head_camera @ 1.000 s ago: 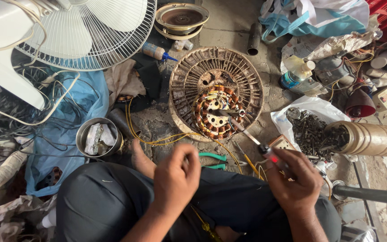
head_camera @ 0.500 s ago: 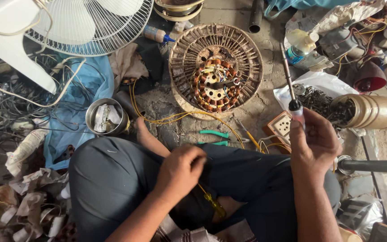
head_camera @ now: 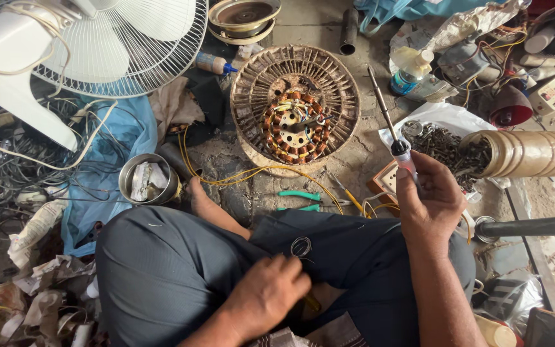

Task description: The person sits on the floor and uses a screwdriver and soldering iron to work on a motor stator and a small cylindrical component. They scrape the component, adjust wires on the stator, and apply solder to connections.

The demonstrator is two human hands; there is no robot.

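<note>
The right hand [head_camera: 433, 202] is gripping a soldering iron [head_camera: 390, 125] upright; the left hand [head_camera: 268, 295] is pinching a wire coil [head_camera: 301, 246] on the lap.

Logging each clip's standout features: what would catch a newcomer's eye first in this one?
Probably the round fan motor with its ring of copper windings, on the floor at top centre. Next, the right hand holds a soldering iron tip-up beside it, while the left hand rests in the lap by a small wire coil. A white fan fills the upper left.
</note>
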